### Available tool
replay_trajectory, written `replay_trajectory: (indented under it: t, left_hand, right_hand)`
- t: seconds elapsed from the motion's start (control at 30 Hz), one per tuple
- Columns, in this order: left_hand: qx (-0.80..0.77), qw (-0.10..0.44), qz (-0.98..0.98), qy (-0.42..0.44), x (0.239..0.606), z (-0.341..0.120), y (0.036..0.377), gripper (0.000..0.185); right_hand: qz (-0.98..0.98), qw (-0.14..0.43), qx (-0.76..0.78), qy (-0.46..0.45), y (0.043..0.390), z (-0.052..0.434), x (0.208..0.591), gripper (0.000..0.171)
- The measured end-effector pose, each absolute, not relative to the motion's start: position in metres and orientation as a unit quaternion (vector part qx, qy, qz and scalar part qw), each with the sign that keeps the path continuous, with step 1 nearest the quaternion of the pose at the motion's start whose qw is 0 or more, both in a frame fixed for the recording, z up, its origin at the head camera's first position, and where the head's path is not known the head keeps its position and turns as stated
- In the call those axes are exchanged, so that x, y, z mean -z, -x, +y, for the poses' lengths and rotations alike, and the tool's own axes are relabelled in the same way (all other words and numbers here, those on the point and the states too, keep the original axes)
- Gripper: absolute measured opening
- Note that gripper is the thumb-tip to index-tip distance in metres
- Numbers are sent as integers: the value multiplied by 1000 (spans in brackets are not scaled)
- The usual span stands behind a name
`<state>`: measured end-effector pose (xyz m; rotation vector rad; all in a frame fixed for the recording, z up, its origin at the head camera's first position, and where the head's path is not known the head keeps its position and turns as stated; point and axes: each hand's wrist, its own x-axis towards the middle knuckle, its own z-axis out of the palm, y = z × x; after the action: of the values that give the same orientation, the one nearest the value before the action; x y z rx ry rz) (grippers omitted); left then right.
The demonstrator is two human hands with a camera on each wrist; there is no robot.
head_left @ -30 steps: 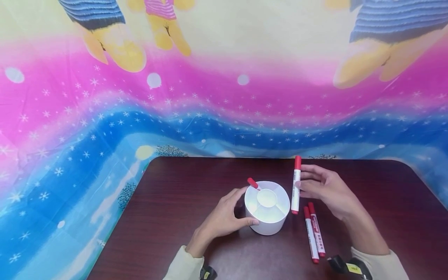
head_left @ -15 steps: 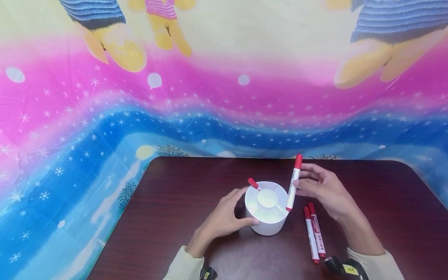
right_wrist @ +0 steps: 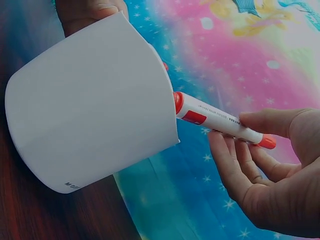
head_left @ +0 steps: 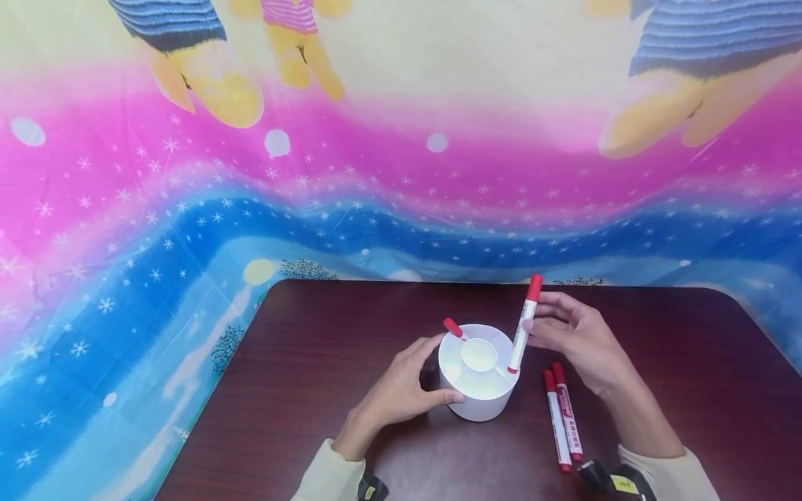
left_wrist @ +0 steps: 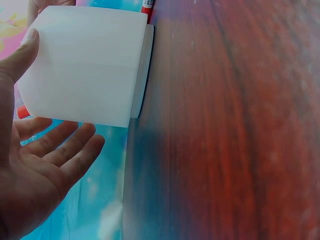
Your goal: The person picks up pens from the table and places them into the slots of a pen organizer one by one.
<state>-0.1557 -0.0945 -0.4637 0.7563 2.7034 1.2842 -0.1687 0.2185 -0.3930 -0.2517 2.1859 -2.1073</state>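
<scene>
A round white pen holder (head_left: 481,408) with compartments around a central cup stands on the table. My left hand (head_left: 401,387) holds its left side, thumb at the front and fingers farther back. One red-capped marker (head_left: 454,328) leans in a rear left compartment, its lower part hidden. Between the thumb and fingers of my right hand (head_left: 587,348), a white whiteboard marker (head_left: 525,325) is pinched, tilted with its red cap up. In the right wrist view, the lower end of this marker (right_wrist: 215,118) is at the holder's rim (right_wrist: 172,100).
Two more red-capped markers (head_left: 557,424) lie side by side on the dark wooden table (head_left: 301,362), right of the holder. A patterned cloth (head_left: 401,174) hangs behind the table's far edge.
My right hand has moved slightly left, tilting the marker so its lower end goes from beside the holder to over its right rim. The left hand and holder stay put.
</scene>
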Motion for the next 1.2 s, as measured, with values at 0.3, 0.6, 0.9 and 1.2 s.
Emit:
replay_trajectory:
  t: [0.3,0.6,0.9,1.2]
  left_hand:
    - [-416,28,875,-247,464,-94,156,100]
    - [-417,27,874,-247,465,-94,156,100]
    - [-416,28,875,-246,465,-94,157,101]
    - [-410,27,878,-245,465,-94,156,100]
  right_hand:
    - [715,50,693,80,170,216,397,38]
    - [716,50,691,88,169,214,398,29]
    - [708,51,697,101,171,217,400,18]
    - [734,84,668,91,174,224,402,28]
